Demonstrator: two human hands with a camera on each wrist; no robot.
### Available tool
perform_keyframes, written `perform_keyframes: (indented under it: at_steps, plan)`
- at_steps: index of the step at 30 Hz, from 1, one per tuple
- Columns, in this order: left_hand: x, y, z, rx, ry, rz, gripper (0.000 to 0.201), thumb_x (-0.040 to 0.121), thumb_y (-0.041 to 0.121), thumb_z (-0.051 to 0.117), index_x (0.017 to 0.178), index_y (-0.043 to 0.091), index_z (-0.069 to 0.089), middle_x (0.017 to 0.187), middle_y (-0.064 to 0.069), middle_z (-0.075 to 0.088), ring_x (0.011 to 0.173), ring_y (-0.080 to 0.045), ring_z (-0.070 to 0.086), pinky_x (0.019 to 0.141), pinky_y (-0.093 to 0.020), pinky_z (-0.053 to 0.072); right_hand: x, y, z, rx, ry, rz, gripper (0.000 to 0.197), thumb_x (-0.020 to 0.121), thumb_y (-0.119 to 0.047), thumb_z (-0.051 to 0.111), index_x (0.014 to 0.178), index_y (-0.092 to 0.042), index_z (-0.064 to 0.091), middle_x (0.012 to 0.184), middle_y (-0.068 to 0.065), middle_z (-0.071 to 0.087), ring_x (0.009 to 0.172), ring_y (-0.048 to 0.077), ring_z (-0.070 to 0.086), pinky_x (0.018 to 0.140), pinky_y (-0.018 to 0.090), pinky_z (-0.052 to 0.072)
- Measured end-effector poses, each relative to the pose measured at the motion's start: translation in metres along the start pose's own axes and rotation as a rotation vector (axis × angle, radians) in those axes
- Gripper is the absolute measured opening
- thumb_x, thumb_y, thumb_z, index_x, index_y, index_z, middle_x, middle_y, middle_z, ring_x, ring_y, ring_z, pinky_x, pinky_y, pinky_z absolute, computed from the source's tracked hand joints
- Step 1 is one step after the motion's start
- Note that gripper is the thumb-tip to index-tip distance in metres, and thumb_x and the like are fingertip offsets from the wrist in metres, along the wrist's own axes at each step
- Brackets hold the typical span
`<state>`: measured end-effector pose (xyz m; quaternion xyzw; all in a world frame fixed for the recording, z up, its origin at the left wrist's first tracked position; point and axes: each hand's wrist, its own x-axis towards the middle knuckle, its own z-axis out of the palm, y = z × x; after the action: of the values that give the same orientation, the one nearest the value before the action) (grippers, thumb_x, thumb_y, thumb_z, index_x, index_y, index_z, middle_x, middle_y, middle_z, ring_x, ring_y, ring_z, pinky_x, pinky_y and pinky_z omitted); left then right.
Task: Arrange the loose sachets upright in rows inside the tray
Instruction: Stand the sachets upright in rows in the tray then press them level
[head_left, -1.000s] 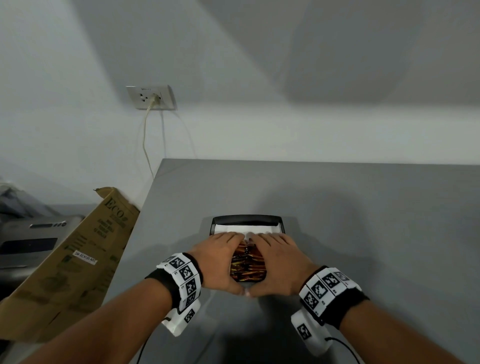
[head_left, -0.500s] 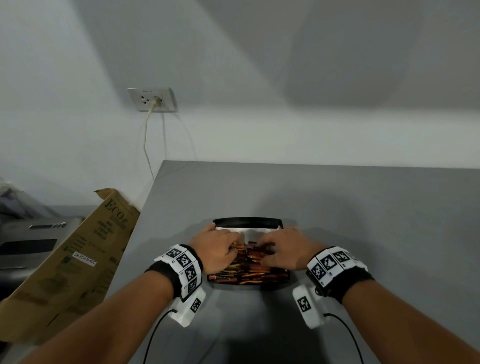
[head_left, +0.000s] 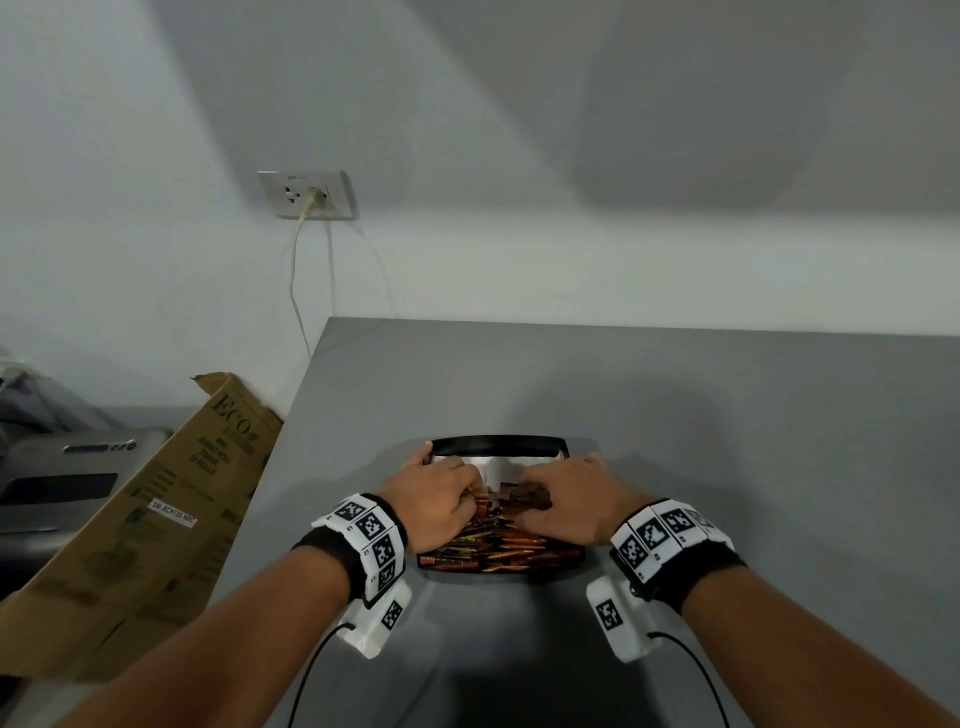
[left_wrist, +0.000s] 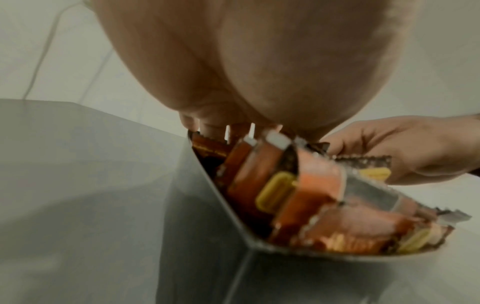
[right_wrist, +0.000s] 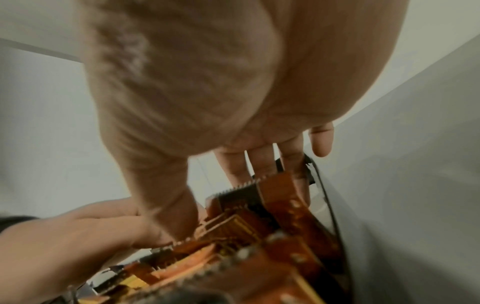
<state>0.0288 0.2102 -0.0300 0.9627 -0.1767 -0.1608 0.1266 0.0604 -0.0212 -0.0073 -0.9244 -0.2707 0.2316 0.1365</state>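
A shallow metal tray (head_left: 498, 445) with a black rim sits on the grey table (head_left: 727, 441). Orange-brown sachets (head_left: 498, 545) fill its near half, most of them on edge in a row; the far half shows bare white bottom. My left hand (head_left: 436, 501) curls its fingers into the sachets (left_wrist: 272, 185) at the row's left end. My right hand (head_left: 571, 501) pinches a small bunch of dark brown sachets (right_wrist: 280, 205) at the far right, thumb in front and fingers behind. The tray wall (left_wrist: 207, 236) is close under the left wrist.
A flattened cardboard box (head_left: 156, 493) leans against the table's left edge, with a grey machine (head_left: 57, 467) behind it. A wall socket (head_left: 309, 195) with a cord hangs above the table's back left corner. Thin cables trail from both wrist cameras.
The hands were cupped together round a tight bundle of sachets at the tray's near edge. They have moved apart and farther in, and the sachets now span the tray's width.
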Motion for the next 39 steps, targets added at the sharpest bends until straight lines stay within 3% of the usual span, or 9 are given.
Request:
perform_keyframes:
  at_steps: [13, 18, 22, 26, 29, 32, 34, 36, 39]
  plan:
    - [-0.005, 0.005, -0.006, -0.052, 0.035, 0.028, 0.026, 0.095, 0.032, 0.038, 0.114, 0.027, 0.055, 0.103, 0.011, 0.067, 0.108, -0.011, 0.06, 0.123, -0.044, -0.001, -0.004, -0.006, -0.003, -0.091, 0.108, -0.04, 0.027, 0.093, -0.032, 0.053, 0.119, -0.034, 0.057, 0.106, -0.01, 0.067, 0.104, 0.015, 0.061, 0.105, 0.041, 0.03]
    - [-0.006, 0.003, -0.003, -0.056, 0.041, 0.034, 0.02, 0.091, 0.037, 0.038, 0.102, 0.029, 0.054, 0.104, 0.012, 0.063, 0.11, -0.011, 0.055, 0.121, -0.049, 0.009, -0.016, -0.003, -0.023, 0.167, 0.184, -0.005, 0.019, 0.09, -0.032, 0.063, 0.108, -0.028, 0.063, 0.095, -0.008, 0.069, 0.088, 0.012, 0.064, 0.091, 0.038, 0.051]
    - [-0.006, 0.011, -0.011, -0.164, 0.114, -0.03, 0.047, 0.088, 0.063, 0.042, 0.121, 0.031, 0.052, 0.116, 0.012, 0.06, 0.114, -0.009, 0.053, 0.119, -0.038, 0.016, -0.023, -0.001, -0.032, 0.47, 0.22, 0.084, 0.013, 0.093, -0.026, 0.064, 0.106, -0.024, 0.065, 0.098, -0.004, 0.07, 0.09, 0.011, 0.066, 0.086, 0.038, 0.056]
    - [-0.005, 0.033, -0.031, -0.867, 0.241, -0.066, 0.072, 0.072, 0.069, 0.068, 0.128, 0.026, 0.053, 0.121, 0.01, 0.066, 0.113, -0.005, 0.061, 0.103, -0.029, 0.043, -0.021, -0.008, -0.033, 0.876, 0.312, 0.087, 0.025, 0.08, -0.036, 0.071, 0.103, -0.027, 0.066, 0.098, 0.002, 0.075, 0.093, 0.02, 0.072, 0.09, 0.047, 0.056]
    - [0.001, 0.054, -0.04, -1.399, 0.296, -0.121, 0.076, 0.067, 0.043, 0.086, 0.127, 0.012, 0.053, 0.122, -0.007, 0.069, 0.108, -0.018, 0.068, 0.096, -0.036, 0.053, -0.018, -0.023, -0.035, 1.333, 0.28, 0.038, 0.019, 0.092, -0.018, 0.067, 0.11, -0.012, 0.065, 0.098, 0.01, 0.074, 0.086, 0.025, 0.07, 0.078, 0.042, 0.057]
    - [0.006, 0.072, -0.046, -1.802, 0.279, -0.142, 0.055, 0.07, 0.022, 0.08, 0.119, 0.003, 0.063, 0.108, -0.018, 0.07, 0.094, -0.03, 0.069, 0.086, -0.043, 0.056, -0.021, -0.044, -0.038, 1.55, 0.216, -0.014, 0.019, 0.099, -0.012, 0.058, 0.115, -0.003, 0.063, 0.1, 0.013, 0.072, 0.086, 0.022, 0.07, 0.075, 0.035, 0.056]
    - [0.007, 0.081, -0.05, -1.956, 0.238, -0.159, 0.036, 0.072, 0.014, 0.072, 0.105, 0.002, 0.068, 0.097, -0.019, 0.068, 0.083, -0.031, 0.069, 0.076, -0.041, 0.058, -0.018, -0.049, -0.034, 1.413, 0.208, -0.007, 0.021, 0.1, -0.019, 0.057, 0.118, -0.009, 0.064, 0.105, 0.008, 0.074, 0.093, 0.02, 0.072, 0.083, 0.035, 0.057]
    - [0.008, 0.083, -0.052, -2.023, 0.238, -0.197, 0.036, 0.07, 0.011, 0.066, 0.104, 0.0, 0.065, 0.093, -0.019, 0.067, 0.078, -0.03, 0.069, 0.069, -0.038, 0.058, -0.018, -0.048, -0.036, 0.957, 0.278, 0.016, 0.027, 0.099, -0.036, 0.056, 0.121, -0.021, 0.063, 0.113, 0.001, 0.069, 0.098, 0.014, 0.069, 0.09, 0.033, 0.055]
    - [0.005, 0.08, -0.053, -2.058, 0.195, -0.207, 0.039, 0.073, 0.009, 0.062, 0.109, -0.005, 0.062, 0.094, -0.02, 0.068, 0.08, -0.03, 0.069, 0.069, -0.038, 0.059, -0.029, -0.041, -0.05, 0.592, 0.445, -0.003, 0.062, 0.084, -0.046, 0.072, 0.139, -0.031, 0.048, 0.132, -0.008, 0.042, 0.116, 0.005, 0.051, 0.098, 0.026, 0.045]
